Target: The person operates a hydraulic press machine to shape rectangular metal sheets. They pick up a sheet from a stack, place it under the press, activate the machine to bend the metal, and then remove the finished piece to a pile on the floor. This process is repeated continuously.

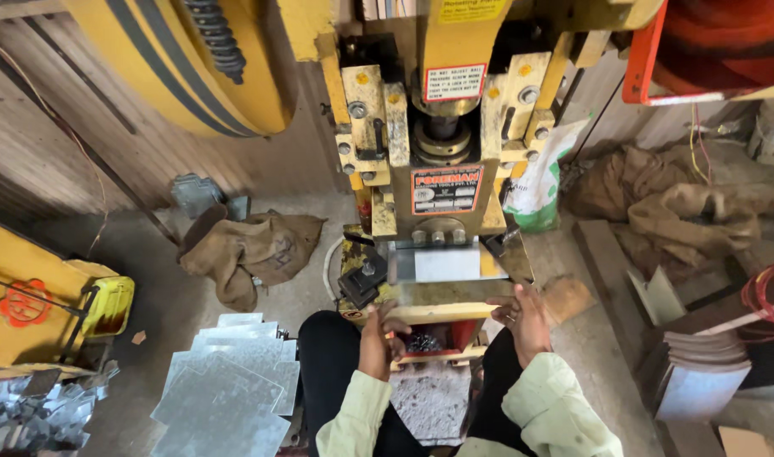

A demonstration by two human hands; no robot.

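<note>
Stack of grey galvanised sheet-metal blanks lay on the floor at left. Flat shiny metal sheet sat on the yellow press bed; judged thin, stiff, sharp-edged, best held by its near edge. Left hand curled loosely at the bed's front edge; right hand open, fingers spread, clamped on nothing. Brown sacks crowded the floor.
</note>
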